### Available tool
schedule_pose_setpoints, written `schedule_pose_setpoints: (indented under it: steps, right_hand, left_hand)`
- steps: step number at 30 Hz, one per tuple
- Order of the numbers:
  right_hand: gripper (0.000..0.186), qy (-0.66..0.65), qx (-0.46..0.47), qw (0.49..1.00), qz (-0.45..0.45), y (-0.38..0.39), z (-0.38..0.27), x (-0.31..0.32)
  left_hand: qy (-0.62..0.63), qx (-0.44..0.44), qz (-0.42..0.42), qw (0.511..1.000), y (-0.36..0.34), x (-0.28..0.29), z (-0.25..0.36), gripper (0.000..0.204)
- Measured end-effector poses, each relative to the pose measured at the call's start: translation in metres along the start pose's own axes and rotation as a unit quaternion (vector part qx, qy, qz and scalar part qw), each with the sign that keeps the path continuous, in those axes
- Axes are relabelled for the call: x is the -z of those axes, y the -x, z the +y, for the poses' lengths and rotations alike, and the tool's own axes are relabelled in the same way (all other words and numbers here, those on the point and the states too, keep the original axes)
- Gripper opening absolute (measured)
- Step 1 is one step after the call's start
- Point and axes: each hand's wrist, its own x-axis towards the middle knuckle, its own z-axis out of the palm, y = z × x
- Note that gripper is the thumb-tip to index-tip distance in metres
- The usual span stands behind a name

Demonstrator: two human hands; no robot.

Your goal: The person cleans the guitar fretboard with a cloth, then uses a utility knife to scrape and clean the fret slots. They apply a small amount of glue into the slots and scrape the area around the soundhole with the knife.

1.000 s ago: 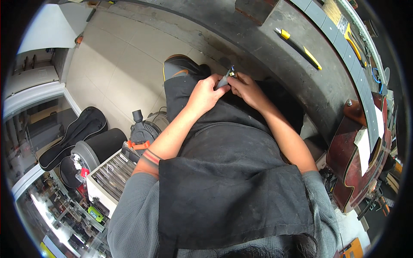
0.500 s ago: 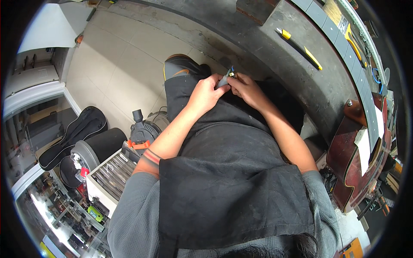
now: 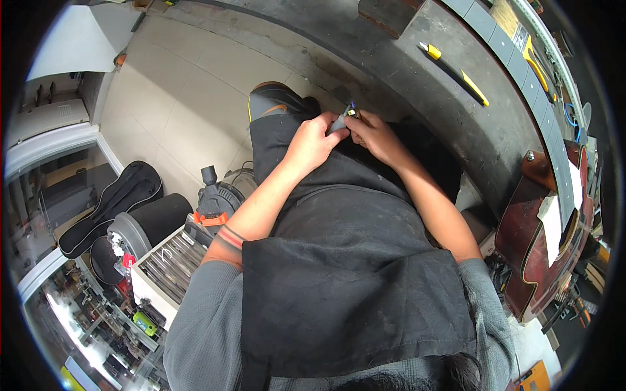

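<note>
My left hand (image 3: 314,144) is closed round a small grey piece (image 3: 338,123), held low over my lap. Right beside it, my right hand (image 3: 374,137) pinches a tiny part with a pale spot and a blue tip (image 3: 353,105). The two hands nearly touch at the thumbs. Fingers cover most of both small items, so their kind cannot be made out. A black apron (image 3: 352,260) spreads under my forearms, and a shoe (image 3: 277,101) shows just past the left hand.
On the dark workbench (image 3: 450,124) at right lies a black-and-yellow cutter (image 3: 456,77). A guitar with a dark red body (image 3: 521,247) and grey fretboard (image 3: 538,98) runs along the right side. At left stand a black instrument bag (image 3: 124,202), a vacuum (image 3: 218,195) and a bin (image 3: 156,218).
The blue tip at my right fingers has shifted very slightly. Both hands and arms stay in nearly the same place.
</note>
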Motion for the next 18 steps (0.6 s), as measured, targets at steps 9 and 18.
schedule_pose_setpoints:
  steps: [9,18]
  right_hand:
    - [0.036,-0.006,-0.001,1.0,-0.006,-0.0019,0.002,0.0005]
    - [0.036,-0.006,-0.005,1.0,0.0,-0.0029,0.006,0.0003]
  left_hand:
    - [0.0,0.005,-0.002,1.0,-0.0002,-0.0006,-0.0007,0.041]
    - [-0.007,0.002,-0.002,1.0,-0.0003,-0.0009,-0.0014,0.04]
